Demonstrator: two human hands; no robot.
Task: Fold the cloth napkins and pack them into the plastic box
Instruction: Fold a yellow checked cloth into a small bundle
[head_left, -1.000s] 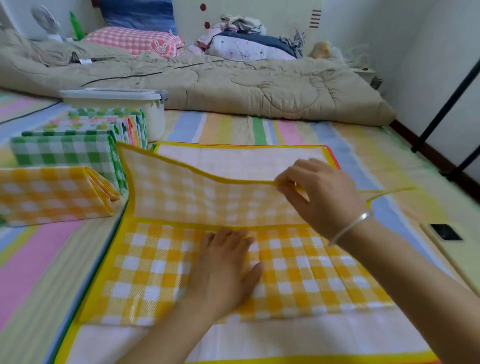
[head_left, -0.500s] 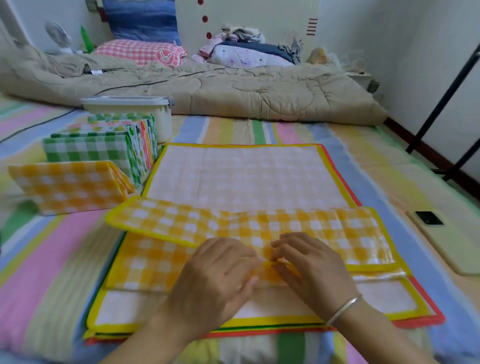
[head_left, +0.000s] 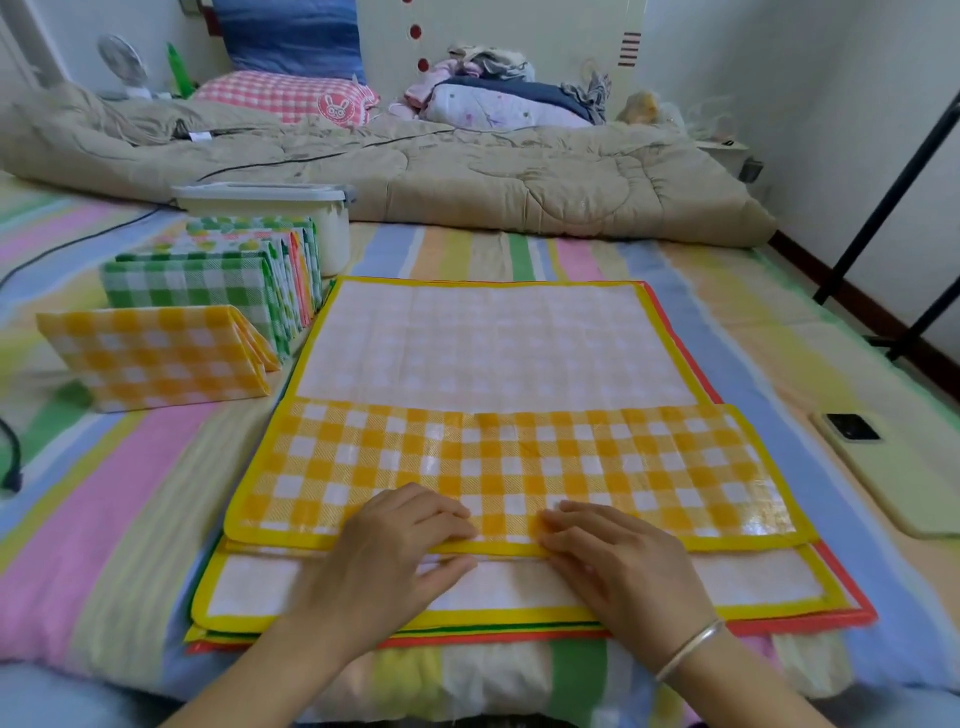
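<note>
A yellow checked napkin (head_left: 519, 457) lies on top of a stack of flat napkins (head_left: 779, 621) on the striped bed sheet. Its folded band lies flat across the near half, with the pale underside showing beyond. My left hand (head_left: 395, 551) and my right hand (head_left: 618, 561) sit side by side at the band's near yellow edge and pinch it, fingers on top. The white plastic box (head_left: 332, 228), lid on, stands at the back left. In front of it stand a folded yellow napkin (head_left: 150, 358) and several folded green and printed napkins (head_left: 192, 286).
A phone (head_left: 852, 427) lies on a pale pad to the right of the stack. A beige quilt (head_left: 519, 176) runs across the back with pillows and clothes behind. Black rack legs (head_left: 883, 208) stand at the right wall. A dark cable (head_left: 10, 457) lies far left.
The far part of the yellow napkin was lifted, then pulled toward me and laid flat as a band. Both hands came together at its near edge.
</note>
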